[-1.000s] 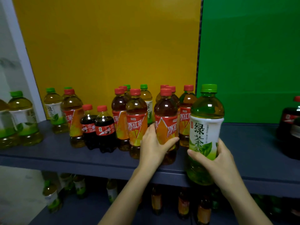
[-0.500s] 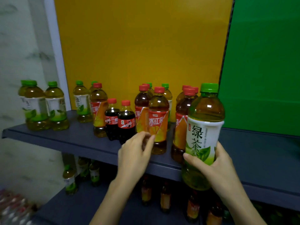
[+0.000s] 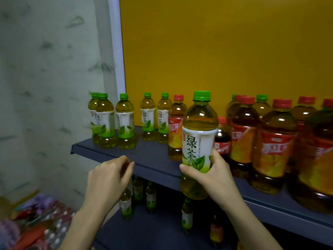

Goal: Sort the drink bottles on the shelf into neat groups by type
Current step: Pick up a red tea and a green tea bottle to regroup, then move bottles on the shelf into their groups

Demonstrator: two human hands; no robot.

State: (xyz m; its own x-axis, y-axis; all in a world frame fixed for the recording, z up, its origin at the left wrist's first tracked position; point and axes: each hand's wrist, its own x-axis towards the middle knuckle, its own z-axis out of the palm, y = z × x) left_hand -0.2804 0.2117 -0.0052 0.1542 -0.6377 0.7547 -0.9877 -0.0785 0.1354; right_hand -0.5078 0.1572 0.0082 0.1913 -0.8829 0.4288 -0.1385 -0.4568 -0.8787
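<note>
The green tea bottle (image 3: 197,141) stood upright, cap up, before the shelf (image 3: 155,156) edge, gripped by the right hand (image 3: 212,175). Left hand (image 3: 108,179) hung loosely curled, empty. The bottle's base hid the shelf edge.

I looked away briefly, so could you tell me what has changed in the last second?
The left hand has let go of the red-capped tea bottle and drawn back, empty, in front of the shelf. The view has swung left towards the green tea group. The right hand still holds the green tea bottle.
</note>
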